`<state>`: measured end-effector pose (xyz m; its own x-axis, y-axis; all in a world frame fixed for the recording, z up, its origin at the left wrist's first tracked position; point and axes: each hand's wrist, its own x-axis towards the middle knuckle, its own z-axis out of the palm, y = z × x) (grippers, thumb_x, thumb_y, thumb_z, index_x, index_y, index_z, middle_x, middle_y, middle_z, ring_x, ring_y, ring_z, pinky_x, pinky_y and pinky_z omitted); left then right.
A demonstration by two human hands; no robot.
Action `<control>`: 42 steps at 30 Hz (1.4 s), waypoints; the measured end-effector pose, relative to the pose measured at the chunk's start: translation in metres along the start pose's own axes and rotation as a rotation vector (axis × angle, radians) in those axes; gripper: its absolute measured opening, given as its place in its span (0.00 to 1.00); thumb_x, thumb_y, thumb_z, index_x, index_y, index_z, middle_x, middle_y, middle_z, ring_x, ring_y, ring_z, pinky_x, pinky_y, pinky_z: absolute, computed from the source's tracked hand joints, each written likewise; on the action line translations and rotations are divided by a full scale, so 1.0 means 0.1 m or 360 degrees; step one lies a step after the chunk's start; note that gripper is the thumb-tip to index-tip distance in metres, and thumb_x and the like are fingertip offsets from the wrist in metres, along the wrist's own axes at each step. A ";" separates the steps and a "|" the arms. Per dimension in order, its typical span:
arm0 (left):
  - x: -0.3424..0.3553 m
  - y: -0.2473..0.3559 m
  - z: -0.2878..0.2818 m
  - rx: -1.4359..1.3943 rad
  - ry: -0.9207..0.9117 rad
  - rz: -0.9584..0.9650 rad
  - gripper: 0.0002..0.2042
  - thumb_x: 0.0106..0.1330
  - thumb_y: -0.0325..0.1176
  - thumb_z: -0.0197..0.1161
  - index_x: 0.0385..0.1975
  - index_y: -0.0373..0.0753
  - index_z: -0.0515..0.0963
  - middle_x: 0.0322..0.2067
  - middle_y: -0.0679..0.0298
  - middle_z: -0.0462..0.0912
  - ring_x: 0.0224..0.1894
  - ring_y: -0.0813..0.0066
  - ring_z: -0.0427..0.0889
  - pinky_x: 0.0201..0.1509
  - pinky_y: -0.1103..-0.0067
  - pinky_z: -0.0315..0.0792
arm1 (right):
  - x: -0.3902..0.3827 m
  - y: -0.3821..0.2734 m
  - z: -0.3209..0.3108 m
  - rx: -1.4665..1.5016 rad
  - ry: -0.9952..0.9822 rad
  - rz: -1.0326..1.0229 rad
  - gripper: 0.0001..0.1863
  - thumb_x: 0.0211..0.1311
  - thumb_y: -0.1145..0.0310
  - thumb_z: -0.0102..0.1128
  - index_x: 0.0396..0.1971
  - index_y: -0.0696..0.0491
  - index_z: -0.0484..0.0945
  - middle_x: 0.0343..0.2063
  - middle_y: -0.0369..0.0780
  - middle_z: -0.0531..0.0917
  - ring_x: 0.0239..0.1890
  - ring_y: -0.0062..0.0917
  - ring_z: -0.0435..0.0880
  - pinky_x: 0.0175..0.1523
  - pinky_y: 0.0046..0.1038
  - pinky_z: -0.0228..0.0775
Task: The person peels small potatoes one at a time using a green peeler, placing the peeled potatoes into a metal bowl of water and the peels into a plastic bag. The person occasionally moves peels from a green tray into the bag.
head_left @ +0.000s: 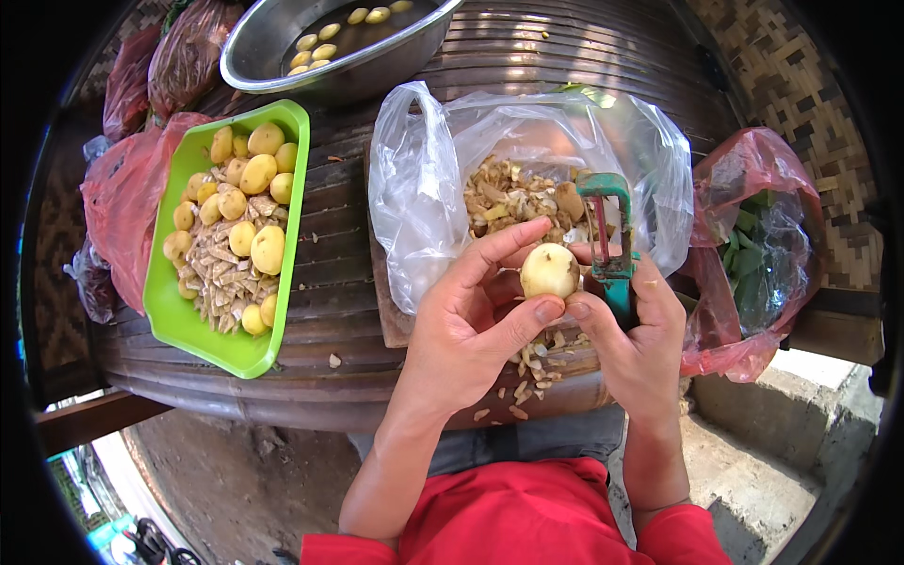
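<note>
My left hand holds a pale, round, partly peeled potato between thumb and fingers, with small dark spots on its skin. My right hand is closed on an upright green peeler, its thumb tip at the potato's lower right. Just beyond both hands, an open clear plastic bag holds brownish peelings. Small scraps lie on the surface below the hands.
A bamboo table bears a green tray of potatoes and cut pieces at left, a steel basin of potatoes in water behind, red bags far left, and a red bag with leaves at right.
</note>
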<state>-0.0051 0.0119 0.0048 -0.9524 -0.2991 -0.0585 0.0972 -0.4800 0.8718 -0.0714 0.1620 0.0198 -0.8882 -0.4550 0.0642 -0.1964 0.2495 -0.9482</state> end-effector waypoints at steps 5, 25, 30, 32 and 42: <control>-0.02 0.01 -0.01 -0.0358 0.0041 -0.0047 0.22 0.66 0.24 0.63 0.59 0.34 0.68 0.45 0.60 0.79 0.45 0.74 0.81 0.48 0.78 0.80 | -0.08 -0.04 -0.15 -0.0210 -0.0193 -0.0243 0.12 0.65 0.73 0.59 0.46 0.59 0.75 0.28 0.44 0.80 0.26 0.31 0.80 0.34 0.26 0.70; 0.07 -0.08 -0.08 -0.0387 -0.0126 -0.0173 0.26 0.62 0.29 0.68 0.60 0.33 0.69 0.61 0.53 0.72 0.52 0.71 0.80 0.51 0.77 0.77 | -0.06 -0.08 -0.15 -0.0332 -0.0356 -0.0103 0.10 0.65 0.71 0.59 0.43 0.60 0.76 0.25 0.45 0.79 0.24 0.31 0.79 0.32 0.27 0.70; 0.17 -0.09 -0.19 -0.0585 -0.0365 -0.0402 0.31 0.60 0.32 0.71 0.62 0.32 0.65 0.60 0.51 0.73 0.49 0.72 0.81 0.53 0.76 0.77 | 0.03 0.03 -0.24 0.0009 -0.0529 0.0018 0.16 0.72 0.58 0.51 0.38 0.57 0.79 0.17 0.29 0.72 0.20 0.09 0.64 0.25 0.18 0.56; 0.17 -0.12 -0.18 -0.0620 -0.0331 -0.0399 0.32 0.60 0.31 0.71 0.63 0.32 0.64 0.59 0.50 0.73 0.50 0.72 0.81 0.53 0.76 0.77 | 0.04 0.07 -0.26 -0.0031 -0.0540 0.0055 0.16 0.72 0.58 0.51 0.38 0.56 0.79 0.17 0.29 0.72 0.19 0.10 0.65 0.25 0.18 0.57; 0.08 -0.10 -0.12 -0.0154 -0.0124 -0.0002 0.25 0.61 0.19 0.65 0.59 0.32 0.68 0.54 0.58 0.75 0.54 0.74 0.76 0.60 0.76 0.73 | -0.03 -0.06 -0.16 -0.0521 -0.0326 -0.0116 0.10 0.62 0.72 0.62 0.41 0.58 0.77 0.25 0.45 0.79 0.25 0.37 0.80 0.32 0.30 0.71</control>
<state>-0.0106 0.0041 -0.0109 -0.9718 -0.2351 -0.0181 0.1199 -0.5587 0.8207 -0.0743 0.1759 0.0298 -0.7720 -0.6347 0.0330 -0.4077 0.4548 -0.7918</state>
